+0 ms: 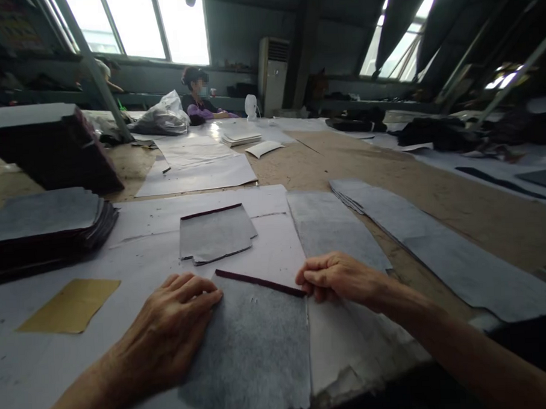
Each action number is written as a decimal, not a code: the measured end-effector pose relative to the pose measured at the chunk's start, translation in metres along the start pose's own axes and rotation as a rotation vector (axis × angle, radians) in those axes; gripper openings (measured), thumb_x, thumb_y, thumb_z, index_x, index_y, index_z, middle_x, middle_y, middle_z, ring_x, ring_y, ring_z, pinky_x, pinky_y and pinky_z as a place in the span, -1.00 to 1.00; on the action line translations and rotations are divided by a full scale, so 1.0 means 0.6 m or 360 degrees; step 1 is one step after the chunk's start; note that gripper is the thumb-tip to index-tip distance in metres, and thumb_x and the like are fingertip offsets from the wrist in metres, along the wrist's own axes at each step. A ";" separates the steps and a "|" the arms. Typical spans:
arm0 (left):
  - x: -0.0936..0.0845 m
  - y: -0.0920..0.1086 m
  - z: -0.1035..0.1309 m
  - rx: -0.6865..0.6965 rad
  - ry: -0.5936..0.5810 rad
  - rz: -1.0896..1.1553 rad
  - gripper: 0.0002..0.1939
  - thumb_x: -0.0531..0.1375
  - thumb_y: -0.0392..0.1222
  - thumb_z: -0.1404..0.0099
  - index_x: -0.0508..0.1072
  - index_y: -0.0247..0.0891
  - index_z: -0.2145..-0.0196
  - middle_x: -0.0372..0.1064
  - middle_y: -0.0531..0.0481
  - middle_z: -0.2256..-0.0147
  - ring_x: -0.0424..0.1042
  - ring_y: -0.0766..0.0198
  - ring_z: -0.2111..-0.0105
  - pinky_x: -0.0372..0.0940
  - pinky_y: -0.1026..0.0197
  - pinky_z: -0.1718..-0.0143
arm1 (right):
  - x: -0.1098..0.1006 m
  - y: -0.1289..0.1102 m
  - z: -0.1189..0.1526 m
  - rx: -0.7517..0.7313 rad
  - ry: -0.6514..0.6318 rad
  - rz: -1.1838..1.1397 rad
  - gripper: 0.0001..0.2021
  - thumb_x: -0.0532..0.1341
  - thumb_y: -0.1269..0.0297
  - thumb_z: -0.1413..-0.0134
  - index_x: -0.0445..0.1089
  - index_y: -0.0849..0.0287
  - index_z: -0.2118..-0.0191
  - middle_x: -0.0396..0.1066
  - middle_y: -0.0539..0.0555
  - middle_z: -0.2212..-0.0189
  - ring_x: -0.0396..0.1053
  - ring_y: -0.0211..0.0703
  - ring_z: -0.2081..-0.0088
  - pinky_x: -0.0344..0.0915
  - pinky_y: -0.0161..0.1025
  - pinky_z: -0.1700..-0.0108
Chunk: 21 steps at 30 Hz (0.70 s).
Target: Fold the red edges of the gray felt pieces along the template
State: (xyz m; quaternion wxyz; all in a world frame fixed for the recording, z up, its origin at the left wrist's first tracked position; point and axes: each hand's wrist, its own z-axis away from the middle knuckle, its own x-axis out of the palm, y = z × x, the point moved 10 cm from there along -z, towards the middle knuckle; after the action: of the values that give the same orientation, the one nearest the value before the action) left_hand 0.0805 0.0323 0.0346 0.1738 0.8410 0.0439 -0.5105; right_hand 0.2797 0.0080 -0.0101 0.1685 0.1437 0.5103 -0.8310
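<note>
At the far left, a tall stack of dark pieces with a pale top (78, 149) leans to one side, and a low stack of grey, dark-edged pieces (43, 229) sits nearer. A flat yellow-brown paper-like sheet (72, 306) lies closer still. Next comes the left hand (181, 323), laid low and loose, with its fingertips on the upper left edge of a big grey cloth-like piece (261, 350). Beyond this piece lies a small grey cloth-like piece with a dark red edge (217, 234). The big grey piece lies flat between the two hands, and a thin dark red strip (261, 283) runs along its far edge. The right hand (335, 277) has its fingers bunched close at the strip's right end; I cannot tell if they pinch it. Farther right are a flat grey sheet (335, 223) and some long grey pieces (447, 251), one over another.
</note>
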 end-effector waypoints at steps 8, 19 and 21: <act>-0.001 0.001 0.000 -0.0019 -0.0004 -0.0053 -0.75 0.00 -0.37 -0.26 0.36 -0.25 0.13 0.31 -0.11 0.20 0.29 0.20 0.22 0.21 0.12 0.19 | 0.031 0.018 0.032 -0.0040 0.0124 -0.0306 -0.79 0.19 0.39 0.20 0.37 0.28 0.32 0.28 -0.04 0.57 0.11 -0.43 0.59 0.00 -0.45 0.55; -0.033 -0.048 0.017 -0.0261 0.0386 -0.0149 -0.62 0.10 -0.18 -0.25 0.24 -0.14 -0.04 0.23 -0.09 0.04 0.26 0.16 0.07 0.22 0.12 0.08 | 0.034 -0.059 0.068 -0.0819 0.0510 -0.0129 -0.90 0.14 0.43 0.09 0.41 0.19 0.44 0.29 -0.07 0.58 0.20 -0.34 0.50 0.10 -0.41 0.45; -0.040 -0.080 0.023 -0.0480 0.0483 -0.0106 -0.55 0.07 -0.10 -0.28 0.14 -0.09 -0.11 0.20 -0.07 0.00 0.25 0.16 0.03 0.20 0.10 0.03 | 0.034 -0.075 0.077 -0.0941 0.0520 -0.0109 -0.89 0.14 0.45 0.09 0.41 0.18 0.43 0.31 -0.07 0.56 0.23 -0.34 0.49 0.13 -0.42 0.43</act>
State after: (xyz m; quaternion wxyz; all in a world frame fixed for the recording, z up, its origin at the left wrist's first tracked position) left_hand 0.0458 0.0751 0.0378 0.2721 0.8708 0.1733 -0.3710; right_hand 0.2391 -0.0174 0.0378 0.0909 0.2028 0.7539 -0.6183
